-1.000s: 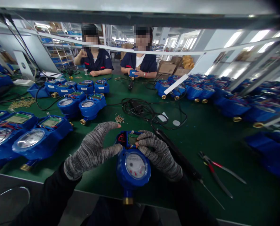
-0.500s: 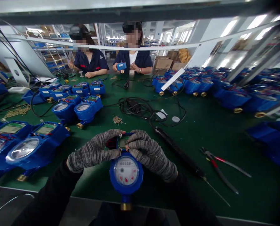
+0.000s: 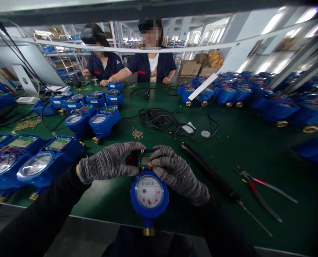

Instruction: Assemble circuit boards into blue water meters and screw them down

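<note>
A blue water meter [image 3: 149, 194] with a round dial lies at the near edge of the bench, its brass end towards me. At its far end sits a small circuit board with a display [image 3: 146, 160], and dark red wires show in the housing beside it. My left hand [image 3: 109, 162], in a grey knit glove, grips the left side of that housing between thumb and fingers. From the right, my gloved right hand [image 3: 176, 171] has its fingers closed at the display's right edge. Whether a small part is pinched under those fingertips is hidden.
A black electric screwdriver [image 3: 209, 171] with a long bit and red-handled pliers [image 3: 257, 192] lie at right. Small screws [image 3: 137, 134] form a pile beyond the meter. More blue meters [image 3: 102, 121] stand left and right. Two co-workers [image 3: 153, 67] sit across the bench.
The view has shifted slightly, while both my hands keep hold of the meter. Across the bench, a co-worker's arm has reached left, setting a blue meter by the others.
</note>
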A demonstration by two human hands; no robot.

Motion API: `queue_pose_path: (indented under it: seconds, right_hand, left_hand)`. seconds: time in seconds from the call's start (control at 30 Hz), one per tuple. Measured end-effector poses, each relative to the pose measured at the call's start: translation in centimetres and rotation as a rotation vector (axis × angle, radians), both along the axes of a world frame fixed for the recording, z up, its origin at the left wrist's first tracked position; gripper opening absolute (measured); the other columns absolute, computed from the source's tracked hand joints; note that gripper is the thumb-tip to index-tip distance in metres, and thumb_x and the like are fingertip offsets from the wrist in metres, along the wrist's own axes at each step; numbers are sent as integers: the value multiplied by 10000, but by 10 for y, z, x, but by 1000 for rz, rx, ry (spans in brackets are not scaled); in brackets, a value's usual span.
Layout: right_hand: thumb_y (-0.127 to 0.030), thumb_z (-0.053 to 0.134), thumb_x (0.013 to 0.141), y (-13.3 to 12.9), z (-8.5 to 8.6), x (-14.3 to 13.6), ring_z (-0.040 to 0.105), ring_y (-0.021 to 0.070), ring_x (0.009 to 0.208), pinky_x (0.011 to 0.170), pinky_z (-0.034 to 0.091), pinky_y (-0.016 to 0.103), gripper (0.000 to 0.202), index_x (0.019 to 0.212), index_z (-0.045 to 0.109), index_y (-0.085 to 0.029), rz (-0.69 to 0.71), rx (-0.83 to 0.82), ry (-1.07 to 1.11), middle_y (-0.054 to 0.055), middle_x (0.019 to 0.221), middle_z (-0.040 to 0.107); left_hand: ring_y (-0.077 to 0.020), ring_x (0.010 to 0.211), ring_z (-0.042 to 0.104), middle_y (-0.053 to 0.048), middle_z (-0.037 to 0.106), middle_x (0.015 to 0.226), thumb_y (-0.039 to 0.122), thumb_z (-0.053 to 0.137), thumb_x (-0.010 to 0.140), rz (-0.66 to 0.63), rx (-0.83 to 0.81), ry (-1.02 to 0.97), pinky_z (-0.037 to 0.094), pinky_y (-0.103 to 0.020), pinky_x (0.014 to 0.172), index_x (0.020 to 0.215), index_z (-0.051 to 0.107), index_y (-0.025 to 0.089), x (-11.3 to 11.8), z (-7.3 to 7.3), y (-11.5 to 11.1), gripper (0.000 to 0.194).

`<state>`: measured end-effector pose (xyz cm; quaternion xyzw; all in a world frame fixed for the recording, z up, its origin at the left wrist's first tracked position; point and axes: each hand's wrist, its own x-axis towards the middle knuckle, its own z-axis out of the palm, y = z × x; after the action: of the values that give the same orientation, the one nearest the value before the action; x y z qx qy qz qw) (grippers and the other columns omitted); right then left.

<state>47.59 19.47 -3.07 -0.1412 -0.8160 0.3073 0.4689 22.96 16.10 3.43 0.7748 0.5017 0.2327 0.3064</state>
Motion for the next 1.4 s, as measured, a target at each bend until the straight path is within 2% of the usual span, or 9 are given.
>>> queue_pose_path:
  seconds: [0.2, 0.4, 0.53, 0.67, 0.77, 0.83, 1.0, 1.23, 1.4]
  right_hand:
    - [-191, 656, 927, -1, 0, 1, 587, 210, 1185, 1075, 497, 452, 149, 1048, 718, -254, -11, -21, -14, 45, 1102, 679]
    - [-210, 644, 937, -1, 0, 2, 605, 219, 1169, 1062, 508, 464, 142, 1042, 732, -248, -21, -42, -42, 57, 1112, 690]
    - [-180, 653, 928, 0, -2, 3, 584, 221, 1201, 1062, 501, 461, 144, 1049, 712, -233, -28, -28, -11, 61, 1126, 678]
    - [-160, 653, 926, 1, 0, -3, 582, 204, 1167, 1057, 500, 437, 145, 1052, 709, -208, -17, 28, -4, 56, 1081, 685]
    - [-158, 646, 928, 1, 2, -7, 594, 199, 1127, 1052, 503, 441, 125, 1030, 706, -199, -25, 70, -18, 52, 1049, 694]
    - [-163, 652, 925, 2, 2, -7, 599, 200, 1116, 1047, 509, 448, 102, 1009, 696, -200, -20, 84, -15, 49, 1045, 693]
    - [-175, 645, 931, 2, 1, -2, 593, 205, 1132, 1060, 502, 465, 114, 1030, 691, -210, -21, 66, -29, 48, 1059, 690]
    - [-173, 643, 935, 0, -1, -1, 617, 187, 1135, 1134, 453, 473, 112, 1028, 691, -214, -32, 78, -11, 36, 1083, 695]
    - [-172, 593, 949, -11, -2, 4, 524, 206, 1333, 1181, 413, 474, 320, 1264, 618, -220, -99, 119, -37, 61, 1283, 649]
  left_hand:
    - [-253, 1154, 665, -111, 703, 1253, 352, 754, 812, -138, 375, 367, 511, -395, 1042, 1352, 604, 162, 12, 12, -1, 592]
    - [-320, 1133, 669, -146, 698, 1243, 325, 730, 785, -175, 390, 560, 527, -461, 1009, 1354, 595, 116, 29, 22, 3, 621]
    - [-326, 1087, 680, -143, 706, 1187, 329, 778, 715, -57, 278, 435, 556, -470, 966, 1277, 627, 107, 33, 15, 3, 622]
    - [-304, 1118, 674, -149, 678, 1243, 283, 782, 745, 0, 287, 290, 566, -469, 977, 1302, 595, 111, 15, 0, -4, 612]
    - [-290, 1218, 631, -156, 635, 1331, 358, 781, 805, -15, 395, 202, 540, -472, 1040, 1368, 531, 140, -4, -10, -18, 654]
    - [-232, 1207, 628, -124, 661, 1268, 292, 746, 850, 20, 589, 129, 535, -393, 1050, 1271, 582, 159, -10, -16, -29, 472]
    - [-153, 1149, 633, -76, 725, 1113, 59, 615, 889, -132, 878, 128, 444, -304, 1134, 1163, 609, 128, 5, -22, -40, 283]
    - [-169, 1087, 659, -97, 733, 1104, 79, 560, 918, -187, 897, 130, 408, -362, 1164, 1171, 601, 89, 19, -28, -33, 256]
    - [-162, 1132, 638, -92, 726, 1114, 66, 552, 909, -142, 876, 90, 401, -337, 1162, 1194, 597, 100, 19, -36, -36, 291]
